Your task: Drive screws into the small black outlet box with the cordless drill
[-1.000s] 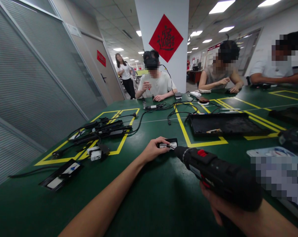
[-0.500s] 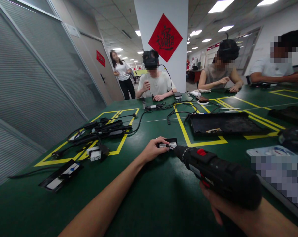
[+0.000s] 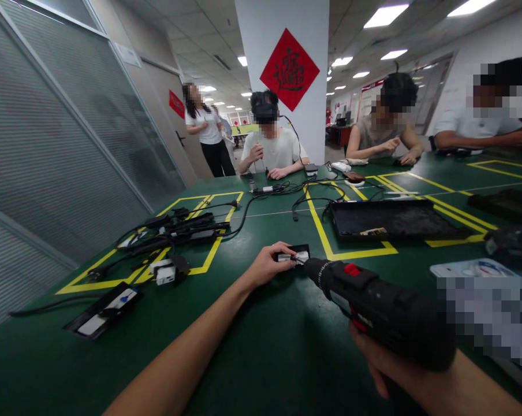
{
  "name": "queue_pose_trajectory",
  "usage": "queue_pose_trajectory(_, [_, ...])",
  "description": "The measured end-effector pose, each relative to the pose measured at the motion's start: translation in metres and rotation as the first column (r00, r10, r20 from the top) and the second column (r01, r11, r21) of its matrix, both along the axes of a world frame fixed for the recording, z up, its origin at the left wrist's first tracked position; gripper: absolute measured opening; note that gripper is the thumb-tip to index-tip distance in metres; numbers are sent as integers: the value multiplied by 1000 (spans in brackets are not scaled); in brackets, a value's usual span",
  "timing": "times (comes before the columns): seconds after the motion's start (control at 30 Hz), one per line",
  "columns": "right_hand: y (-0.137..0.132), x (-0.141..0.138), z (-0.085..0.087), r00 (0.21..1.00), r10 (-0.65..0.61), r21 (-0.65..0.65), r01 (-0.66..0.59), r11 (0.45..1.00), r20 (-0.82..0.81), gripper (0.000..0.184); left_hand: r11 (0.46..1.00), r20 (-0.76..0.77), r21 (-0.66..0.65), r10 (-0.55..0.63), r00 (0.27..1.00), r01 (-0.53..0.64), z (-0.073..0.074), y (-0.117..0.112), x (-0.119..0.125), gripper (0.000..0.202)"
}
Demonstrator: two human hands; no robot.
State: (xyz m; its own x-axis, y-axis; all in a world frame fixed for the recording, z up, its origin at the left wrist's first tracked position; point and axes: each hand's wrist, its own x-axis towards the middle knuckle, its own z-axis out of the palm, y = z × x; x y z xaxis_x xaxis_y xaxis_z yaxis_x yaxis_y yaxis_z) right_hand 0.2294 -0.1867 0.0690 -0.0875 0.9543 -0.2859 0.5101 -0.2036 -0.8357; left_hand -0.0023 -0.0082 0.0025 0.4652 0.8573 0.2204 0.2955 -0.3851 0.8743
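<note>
My right hand (image 3: pixel 380 355) is wrapped round the grip of a black and red cordless drill (image 3: pixel 382 306). The drill points left and away, its bit at the white part inside a small black casing (image 3: pixel 303 252). Fingers of my left hand (image 3: pixel 269 263) are closed on the casing's left side, close to the bit; whether the bit touches a screw is too small to tell. A similar black casing with a white insert (image 3: pixel 103 312) lies on the green table (image 3: pixel 243 358) to the left, apart from both hands.
Black cables and adapters (image 3: pixel 187 228) are heaped at left, beside a white plug block (image 3: pixel 163 271). A large black tray (image 3: pixel 391 218) lies at right, nearer a blurred flat object (image 3: pixel 477 268). Co-workers sit across the table; one person (image 3: pixel 209 130) stands behind.
The drill and both hands keep almost the same place at the small casing. The standing person in the background has shifted left. My view has moved very slightly.
</note>
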Motion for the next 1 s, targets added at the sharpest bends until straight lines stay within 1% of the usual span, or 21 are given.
queue_pose_trajectory(0.07, [-1,0,8,1000,-14,16,14,1000,-17,16,1000,1,-2,1,1000,-1,0,0,0,24])
queue_pose_trajectory(0.17, [-4,1,31,997,-11,11,12,1000,-74,12,1000,2,-6,-2,1000,2,-1,1,0,25])
queue_pose_trajectory(0.23, [-7,1,46,996,-20,2,20,1000,-82,11,1000,8,-10,-4,1000,4,-2,1,0,25])
queue_pose_trajectory(0.3, [-8,1,53,996,-29,-10,29,1000,-87,11,1000,20,-16,-6,1000,6,-3,2,0,26])
queue_pose_trajectory(0.37, [-7,0,50,995,-23,-27,21,999,-93,12,1000,24,-19,-10,1000,10,-4,2,0,26])
queue_pose_trajectory(0.47, [-4,-1,31,997,-17,-42,13,999,-72,15,1000,8,-5,-12,1000,12,-3,2,-1,26])
queue_pose_trajectory(0.53, [-2,-1,17,998,-28,-27,27,999,-54,15,1000,-3,2,-9,1000,9,-2,2,-1,26])
queue_pose_trajectory(0.63, [1,0,4,998,-23,3,23,1000,-55,14,1000,-14,5,-1,1000,2,-1,1,-1,24])
queue_pose_trajectory(0.8, [0,0,-1,999,-27,6,28,1000,-30,12,1000,-9,18,4,1000,-3,-1,-1,-1,22])
queue_pose_trajectory(0.9, [0,-1,2,998,-54,2,54,999,-39,12,1000,-6,12,4,1000,-4,-1,-1,0,23])
queue_pose_trajectory(1.0, [1,-1,5,997,-56,-1,56,998,-60,12,1000,1,10,2,1000,-2,-1,0,0,23])
